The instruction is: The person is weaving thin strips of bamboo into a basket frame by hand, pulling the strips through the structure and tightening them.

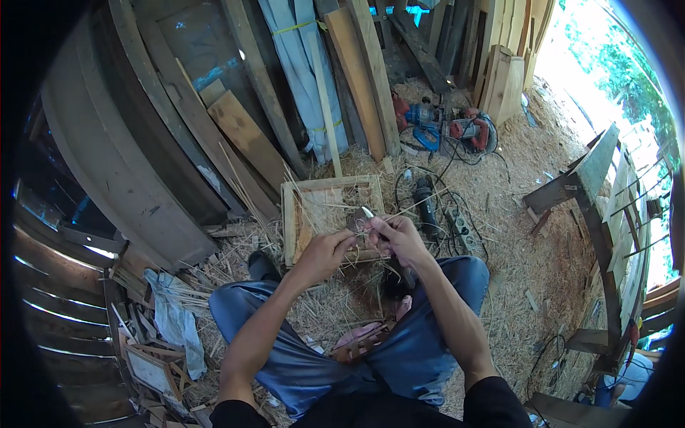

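Both hands meet in front of my knees, over a shallow wooden frame box (289, 221) on the floor. My left hand (325, 255) is closed, its thumb and fingers pinching a thin pale strip (412, 207), like split bamboo or cane. The strip runs past my right hand toward the upper right. My right hand (399, 239) is closed around a knife, whose bright pointed blade (367, 212) shows above the fingers; its handle is mostly hidden. Thin curled fibres hang around the fingertips. Inside the box lie more strips and shavings.
Past the box stand a red circular saw (473, 133) and a blue power tool (422, 114). A black cylindrical tool (426, 203) and a power strip (460, 230) with cables lie right. Boards (357, 78) lean behind. Left lies a pale sack (177, 321). Another person (631, 378) is lower right.
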A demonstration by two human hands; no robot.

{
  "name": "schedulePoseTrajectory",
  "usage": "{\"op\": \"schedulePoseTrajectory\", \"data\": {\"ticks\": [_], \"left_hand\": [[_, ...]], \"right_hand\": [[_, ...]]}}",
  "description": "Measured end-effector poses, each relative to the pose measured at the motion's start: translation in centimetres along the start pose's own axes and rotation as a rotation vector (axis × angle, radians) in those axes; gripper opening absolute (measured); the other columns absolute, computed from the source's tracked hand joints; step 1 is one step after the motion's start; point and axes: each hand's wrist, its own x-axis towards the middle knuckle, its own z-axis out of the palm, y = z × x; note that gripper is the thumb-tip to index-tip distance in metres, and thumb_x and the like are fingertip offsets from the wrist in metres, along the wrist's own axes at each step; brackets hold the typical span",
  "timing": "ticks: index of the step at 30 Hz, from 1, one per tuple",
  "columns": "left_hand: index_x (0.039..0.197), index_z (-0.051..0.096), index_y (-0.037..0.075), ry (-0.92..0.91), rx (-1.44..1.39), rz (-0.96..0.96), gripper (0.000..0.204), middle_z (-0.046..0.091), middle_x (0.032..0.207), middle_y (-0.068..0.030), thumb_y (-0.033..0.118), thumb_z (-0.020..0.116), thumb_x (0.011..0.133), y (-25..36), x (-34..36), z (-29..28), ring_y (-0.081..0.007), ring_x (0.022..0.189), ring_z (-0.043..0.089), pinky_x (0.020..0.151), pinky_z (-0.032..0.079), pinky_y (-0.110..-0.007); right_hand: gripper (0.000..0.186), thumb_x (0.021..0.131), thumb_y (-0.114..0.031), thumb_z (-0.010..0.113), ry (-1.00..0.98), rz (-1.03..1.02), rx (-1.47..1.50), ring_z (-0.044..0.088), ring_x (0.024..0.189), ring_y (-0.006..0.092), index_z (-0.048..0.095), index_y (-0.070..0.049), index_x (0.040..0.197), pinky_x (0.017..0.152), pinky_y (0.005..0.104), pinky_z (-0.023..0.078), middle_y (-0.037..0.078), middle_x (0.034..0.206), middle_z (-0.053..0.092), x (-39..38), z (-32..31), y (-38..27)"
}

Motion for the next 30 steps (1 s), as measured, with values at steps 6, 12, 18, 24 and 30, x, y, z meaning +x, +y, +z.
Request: {"op": "schedulePoseTrajectory", "data": {"ticks": [6,12,18,24,30], "left_hand": [[0.105,0.063,0.0,-0.066,-0.045,-0.073,0.023,0.067,0.087,-0.0174,0.017,0.054,0.094,0.4,-0.3,-1.5,-0.0315,0.078,0.063,0.071,0.047,-0.037],[0.102,0.064,0.0,-0.034,0.022,0.006,0.021,0.067,0.087,-0.0164,0.017,0.054,0.094,-0.3,-0.8,-2.3,-0.0307,0.076,0.064,0.071,0.048,-0.037],[0.1,0.064,0.001,-0.011,0.039,-0.048,0.02,0.066,0.084,-0.016,0.018,0.054,0.094,-2.3,-1.7,-4.4,-0.0303,0.073,0.064,0.069,0.048,-0.037],[0.099,0.063,0.001,0.032,0.027,-0.143,0.02,0.064,0.076,-0.0157,0.018,0.054,0.093,-0.3,-0.7,-2.5,-0.0301,0.066,0.06,0.064,0.046,-0.036],[0.105,0.064,0.002,0.005,-0.005,0.008,0.021,0.064,0.079,-0.0172,0.017,0.055,0.093,0.3,-0.1,-1.3,-0.0307,0.066,0.059,0.064,0.046,-0.037]], "right_hand": [[0.028,0.097,-0.025,0.055,0.084,0.0,0.055,0.036,0.049,0.0024,0.062,0.002,0.099,0.042,0.0179,0.027,-0.002,0.066,0.051,-0.3,-2.2,-1.7],[0.026,0.097,-0.025,0.056,0.136,-0.001,0.095,0.035,0.048,0.0027,0.059,0.001,0.094,0.041,0.0177,0.025,-0.002,0.067,0.05,-0.2,-4.9,-2.1],[0.027,0.096,-0.025,0.056,0.405,-0.15,0.126,0.036,0.049,0.0029,0.057,0.002,0.099,0.041,0.0183,0.027,-0.002,0.066,0.048,-0.8,-8.5,-3.4],[0.025,0.098,-0.022,0.053,0.104,-0.084,-0.004,0.041,0.05,0.0036,0.059,-0.002,0.111,0.043,0.018,0.031,-0.001,0.068,0.053,-0.6,-1.1,-0.5],[0.024,0.097,-0.025,0.054,0.063,-0.088,0.054,0.04,0.048,0.0037,0.06,-0.002,0.099,0.042,0.0182,0.03,-0.001,0.068,0.053,0.9,0.3,0.6]]}}
